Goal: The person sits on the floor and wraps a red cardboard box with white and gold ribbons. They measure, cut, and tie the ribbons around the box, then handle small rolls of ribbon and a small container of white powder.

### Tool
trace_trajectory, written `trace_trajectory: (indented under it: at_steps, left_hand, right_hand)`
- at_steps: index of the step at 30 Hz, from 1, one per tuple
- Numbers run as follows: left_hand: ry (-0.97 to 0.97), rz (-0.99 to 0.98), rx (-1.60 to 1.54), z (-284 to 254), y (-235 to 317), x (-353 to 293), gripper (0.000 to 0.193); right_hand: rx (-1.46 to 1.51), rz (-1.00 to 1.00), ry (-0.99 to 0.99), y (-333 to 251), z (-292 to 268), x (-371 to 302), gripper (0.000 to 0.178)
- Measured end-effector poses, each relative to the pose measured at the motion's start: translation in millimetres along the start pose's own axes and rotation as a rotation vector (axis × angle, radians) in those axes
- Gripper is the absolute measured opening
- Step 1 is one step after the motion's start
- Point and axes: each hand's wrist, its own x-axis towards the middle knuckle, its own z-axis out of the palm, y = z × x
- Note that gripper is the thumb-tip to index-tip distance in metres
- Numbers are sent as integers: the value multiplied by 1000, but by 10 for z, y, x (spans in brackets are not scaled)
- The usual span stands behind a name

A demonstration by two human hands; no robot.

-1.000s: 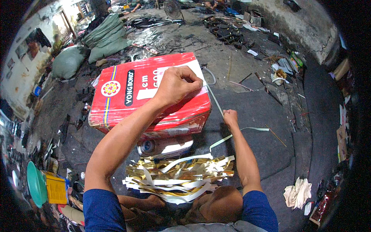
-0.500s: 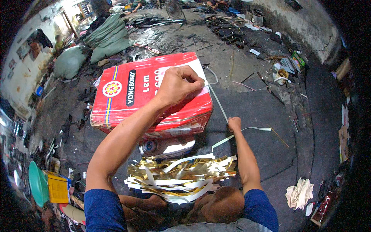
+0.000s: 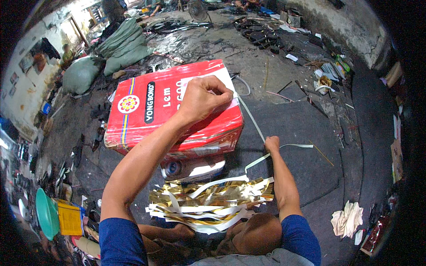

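Observation:
A red cardboard box [image 3: 146,111] wrapped in clear film stands before me, with a white sheet [image 3: 227,80] at its right end. My left hand [image 3: 207,97] rests there, closed in a pinch at the upper end of a narrow pale strip [image 3: 250,114]. The strip runs taut over the box edge to my right hand [image 3: 272,144], closed around it lower down on the right. Beyond that fist, loose pale lengths bend out to the right and down. Between the box and my knees lies a bundle of gold and white strips [image 3: 211,201].
A silver can [image 3: 193,168] lies under the box's near side. At left stand a green basin [image 3: 47,213] and a yellow container [image 3: 70,218]. A crumpled cream cloth [image 3: 347,219] is at right. Green sacks [image 3: 126,48], a fan [image 3: 198,11] and scraps lie farther off.
My right hand has shifted very slightly right and down, keeping the strip taut. The left hand has barely moved on the box.

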Motion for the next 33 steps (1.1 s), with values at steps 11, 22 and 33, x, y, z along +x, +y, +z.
trace_trajectory:
  at_steps: [11,22,33]
  left_hand:
    - [-4,11,21,-32,-30,-26,14]
    - [-14,25,-44,14,-51,3,10]
    - [-85,174,51,-126,-113,-38,9]
  right_hand:
    - [-69,66,-15,-203,-136,-258,38]
    - [-38,222,-36,-166,-272,-249,36]
    - [-30,166,36,-205,-206,-383,40]
